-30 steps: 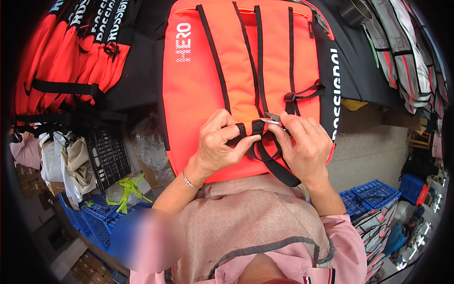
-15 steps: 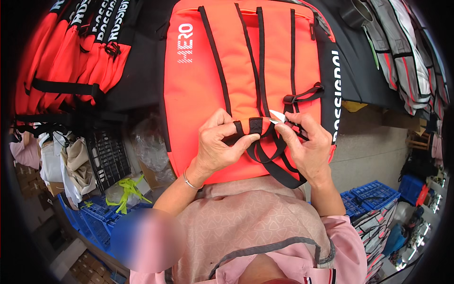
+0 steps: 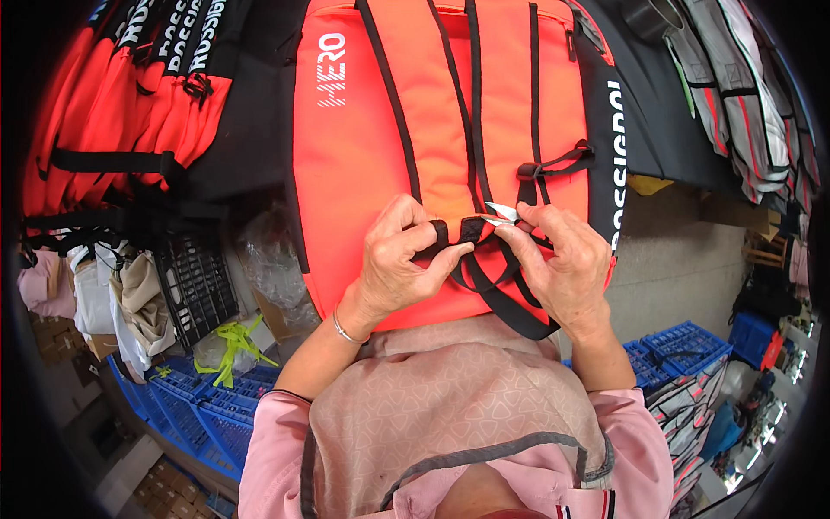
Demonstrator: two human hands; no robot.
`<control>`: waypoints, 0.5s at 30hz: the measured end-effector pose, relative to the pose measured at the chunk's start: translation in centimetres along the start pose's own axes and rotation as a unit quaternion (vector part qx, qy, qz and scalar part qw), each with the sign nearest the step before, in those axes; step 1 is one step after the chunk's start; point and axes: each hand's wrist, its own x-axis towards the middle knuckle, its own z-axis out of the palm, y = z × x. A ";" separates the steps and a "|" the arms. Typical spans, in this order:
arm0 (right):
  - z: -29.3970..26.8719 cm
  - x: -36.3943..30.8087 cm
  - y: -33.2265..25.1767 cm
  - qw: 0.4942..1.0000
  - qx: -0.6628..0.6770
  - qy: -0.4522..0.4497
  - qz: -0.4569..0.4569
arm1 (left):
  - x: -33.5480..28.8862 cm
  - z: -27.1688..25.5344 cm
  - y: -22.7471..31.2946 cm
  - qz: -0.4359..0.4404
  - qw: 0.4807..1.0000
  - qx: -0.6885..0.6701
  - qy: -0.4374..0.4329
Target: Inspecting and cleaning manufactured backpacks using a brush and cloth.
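A bright orange-red backpack (image 3: 363, 164) with black side panels lies before me, its two padded shoulder straps facing up. My left hand (image 3: 402, 255) pinches the lower end of the left shoulder strap (image 3: 424, 130), where black webbing is stitched on. In my right hand (image 3: 562, 259) is a small pair of thread snips (image 3: 501, 213). The pointed, silvery blades reach to the strap end beside my left fingers; whether they touch a thread is too small to tell. Loose black webbing (image 3: 519, 318) hangs below both hands, and a black buckle (image 3: 529, 170) sits just above the right one.
Several red-and-black bags (image 3: 130, 112) are stacked at the far left, and grey bags (image 3: 735, 95) at the far right. Blue plastic crates (image 3: 683, 350) stand low on both sides. A black crate (image 3: 197, 285) and yellow-green strips (image 3: 233, 346) lie at the left.
The snips' blades have tilted slightly and shifted left toward the strap end. Both hands keep their holds. The backpack appears slightly higher and further left in view.
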 end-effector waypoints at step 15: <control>-0.5 1.7 3.0 0.565 0.774 -0.037 0.285 | 0.3 -0.6 0.2 -0.049 0.998 -0.043 -0.003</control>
